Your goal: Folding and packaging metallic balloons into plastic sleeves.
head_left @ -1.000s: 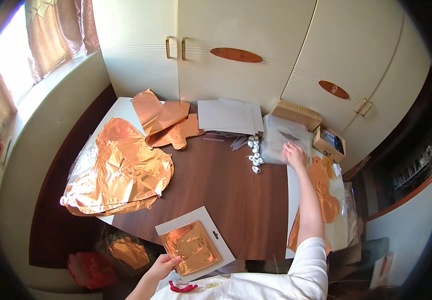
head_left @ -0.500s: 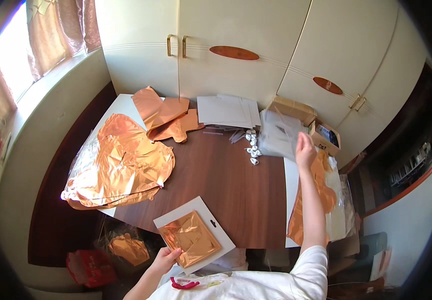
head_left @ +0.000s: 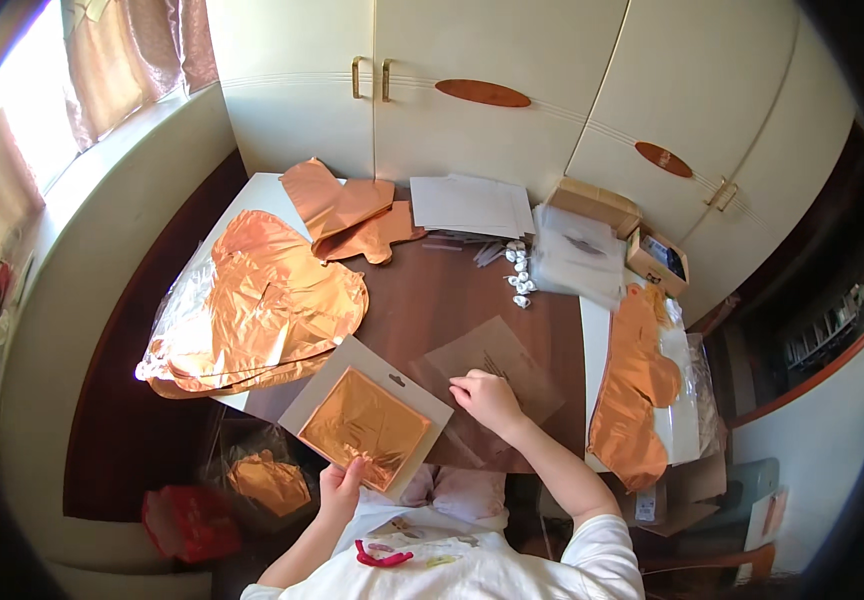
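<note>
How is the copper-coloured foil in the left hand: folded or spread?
Folded: the foil forms a compact, straight-edged rectangle, smaller than the pale card behind it; the left hand holds both.

No lettering is legible. Dark print appears on the clear bag (head_left: 535, 385) beside the right hand (head_left: 485, 398); its characters are too small to resolve. A dark printed mark appears on the stack of clear bags (head_left: 577, 265). The right-hand oval plaque (head_left: 663, 159) on the cabinet (head_left: 512, 40) bears pale, indistinct marking.
</note>
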A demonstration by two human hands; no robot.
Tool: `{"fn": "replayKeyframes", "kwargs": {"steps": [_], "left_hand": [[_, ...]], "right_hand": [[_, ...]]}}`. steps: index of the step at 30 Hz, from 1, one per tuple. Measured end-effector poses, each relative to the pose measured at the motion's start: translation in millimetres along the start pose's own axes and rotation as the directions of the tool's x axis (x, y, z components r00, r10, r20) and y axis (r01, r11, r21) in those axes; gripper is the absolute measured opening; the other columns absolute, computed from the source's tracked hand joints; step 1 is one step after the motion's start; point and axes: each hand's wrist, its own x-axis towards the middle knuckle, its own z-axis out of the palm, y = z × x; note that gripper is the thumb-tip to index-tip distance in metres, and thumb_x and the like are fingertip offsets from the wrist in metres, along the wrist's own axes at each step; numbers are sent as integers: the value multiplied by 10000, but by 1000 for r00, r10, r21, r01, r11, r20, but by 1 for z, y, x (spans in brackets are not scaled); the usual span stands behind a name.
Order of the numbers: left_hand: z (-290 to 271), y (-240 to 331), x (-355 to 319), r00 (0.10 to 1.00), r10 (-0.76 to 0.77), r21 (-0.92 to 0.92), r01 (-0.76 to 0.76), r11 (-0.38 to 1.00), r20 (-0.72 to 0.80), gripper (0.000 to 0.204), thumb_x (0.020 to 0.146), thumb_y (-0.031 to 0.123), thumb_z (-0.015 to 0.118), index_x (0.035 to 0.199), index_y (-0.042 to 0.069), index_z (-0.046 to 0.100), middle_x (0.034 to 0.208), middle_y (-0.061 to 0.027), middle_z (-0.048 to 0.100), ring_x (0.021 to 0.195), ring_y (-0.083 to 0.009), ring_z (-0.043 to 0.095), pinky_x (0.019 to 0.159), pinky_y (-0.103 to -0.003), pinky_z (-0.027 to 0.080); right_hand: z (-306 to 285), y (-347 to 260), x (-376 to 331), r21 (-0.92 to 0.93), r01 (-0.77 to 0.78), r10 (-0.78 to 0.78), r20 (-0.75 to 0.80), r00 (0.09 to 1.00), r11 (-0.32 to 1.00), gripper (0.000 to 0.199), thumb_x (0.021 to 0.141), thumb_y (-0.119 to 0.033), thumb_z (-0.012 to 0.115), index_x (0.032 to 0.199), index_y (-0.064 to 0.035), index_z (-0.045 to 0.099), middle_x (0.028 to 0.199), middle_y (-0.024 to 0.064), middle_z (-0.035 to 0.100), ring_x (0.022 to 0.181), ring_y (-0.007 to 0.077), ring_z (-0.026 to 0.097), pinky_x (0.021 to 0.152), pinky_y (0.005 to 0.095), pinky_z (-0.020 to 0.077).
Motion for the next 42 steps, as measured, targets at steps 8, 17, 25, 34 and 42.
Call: {"fn": "replayKeyframes", "kwargs": {"steps": [8,17,25,34,42], "left_hand": [[8,-7,-20,932,-290,67,283,957,216,274,955,220,518,1075,-13,597,952,-52,641,813,-125,603,684,-281,504],[10,-16,-15,903,-374,-100,401,911,210,264,952,216,518,1068,-6,602,962,-62,655,807,-146,630,670,-290,528],[36,-8,-24,936,-340,-201,351,914,88,195,948,178,520,992,6,602,892,-34,626,762,-115,579,650,-272,485],[31,-22,-24,939,-322,-176,339,924,122,221,959,178,495,1033,-17,567,948,-66,626,827,-135,611,708,-307,537],[53,-19,-21,944,-301,-189,323,927,136,244,967,186,481,1063,-24,559,979,-85,634,825,-154,635,687,-299,557]], "right_hand": [[13,-18,13,-116,37,-43,-48,998,993,95,818,-175,602,773,-93,589,740,79,602,625,274,628,546,378,514],[21,-45,5,-370,186,-197,8,980,910,102,753,-123,609,699,-113,522,676,31,521,635,189,607,509,314,503],[13,-61,2,-517,241,-259,37,965,821,55,727,-120,583,705,-128,533,690,1,524,647,134,597,508,259,500],[5,-75,-12,-530,263,-258,85,962,806,35,725,-123,588,726,-123,553,698,0,526,657,130,600,517,251,503],[8,-84,-25,-536,307,-306,94,947,787,60,706,-139,590,751,-112,560,717,-7,515,669,123,568,509,236,487]]}}
